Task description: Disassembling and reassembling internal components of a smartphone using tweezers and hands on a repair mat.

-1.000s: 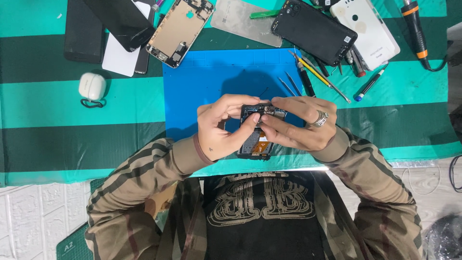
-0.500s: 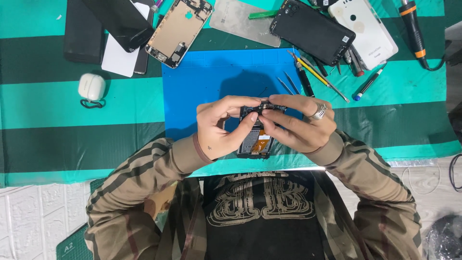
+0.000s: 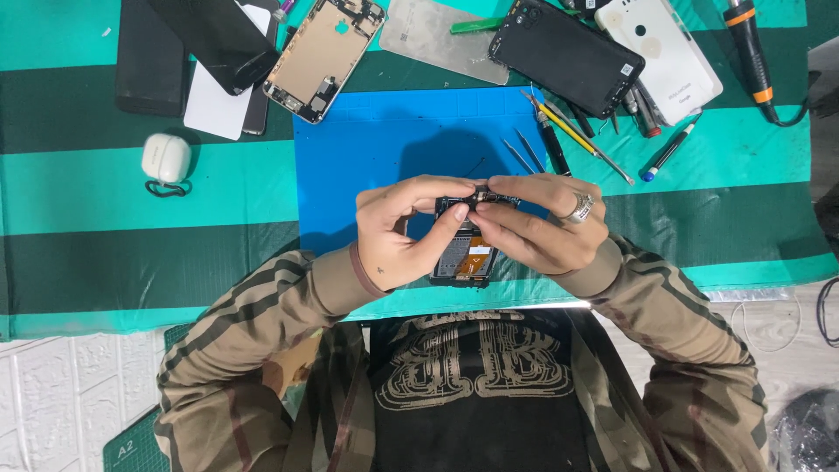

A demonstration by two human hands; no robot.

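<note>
Both hands hold an opened phone body (image 3: pixel 463 256), dark with an orange patch inside, just above the near edge of a blue work mat (image 3: pixel 367 166). My left hand (image 3: pixel 398 232) grips its left side, thumb laid across the inner parts. My right hand (image 3: pixel 542 225), with a ring on one finger, holds the right side. The fingertips of both hands pinch at the phone's top edge. Much of the phone is hidden under the fingers.
Beyond the mat lie a gutted phone frame (image 3: pixel 322 57), a grey metal plate (image 3: pixel 441 39), a black phone back (image 3: pixel 566 54), a white phone back (image 3: pixel 660 54), dark screens (image 3: pixel 214 39), tweezers and pens (image 3: pixel 559 140), an orange-banded tool (image 3: pixel 752 48). A white earbud case (image 3: pixel 166 157) sits left.
The hands and phone have stayed in place. The fingertips have closed in a little on the phone's top edge.
</note>
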